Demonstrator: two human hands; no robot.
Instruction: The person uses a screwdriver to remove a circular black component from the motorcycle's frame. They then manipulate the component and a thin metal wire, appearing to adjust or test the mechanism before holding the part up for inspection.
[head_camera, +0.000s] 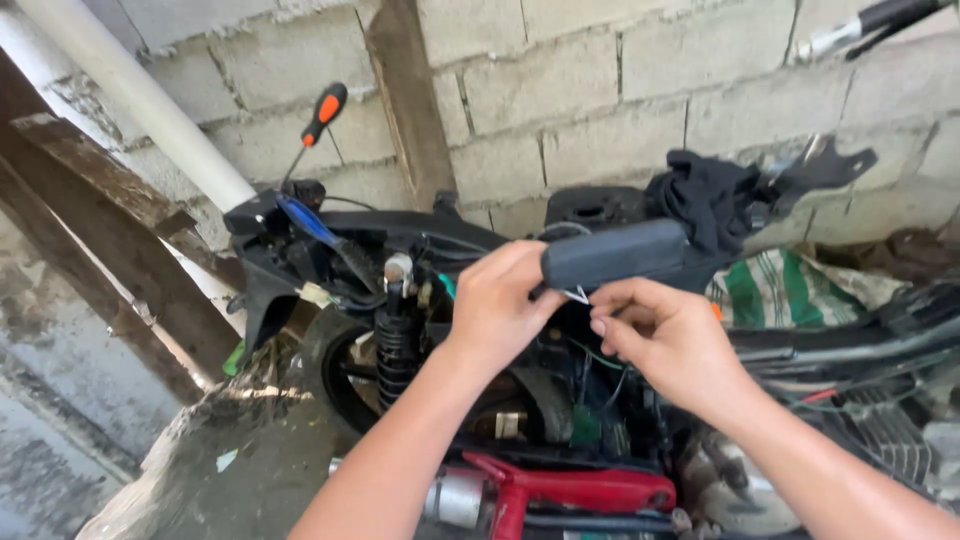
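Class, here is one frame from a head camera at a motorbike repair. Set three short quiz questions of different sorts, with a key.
1. True or false: the left hand grips the dark grey oblong part.
2. Which tool stands near the wall? A) orange-handled screwdriver B) hammer C) pliers
3. What do the right hand fingertips pinch?

Key:
1. True.
2. A.
3. A small white tab under the grey part; what exactly it is cannot be told.
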